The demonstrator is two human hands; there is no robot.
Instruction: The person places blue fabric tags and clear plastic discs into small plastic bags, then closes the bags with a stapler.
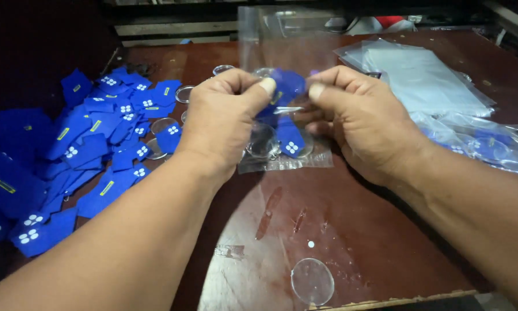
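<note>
Blue fabric tags (92, 152) with white dots and yellow marks; brown table (351, 230).

small packing workshop | worn brown worktable (351, 242) | blue fabric tag heap (69, 155) left of hands | clear bag stack (426, 80) right

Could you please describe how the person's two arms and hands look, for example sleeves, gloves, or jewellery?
Both forearms are bare as far as the picture shows, with no sleeve in view. The left hand and the right hand wear no gloves. No ring, watch or bracelet can be seen on the fingers or wrists. The thumbnails are short and plain, without polish. No markings or bandages are visible.
</note>
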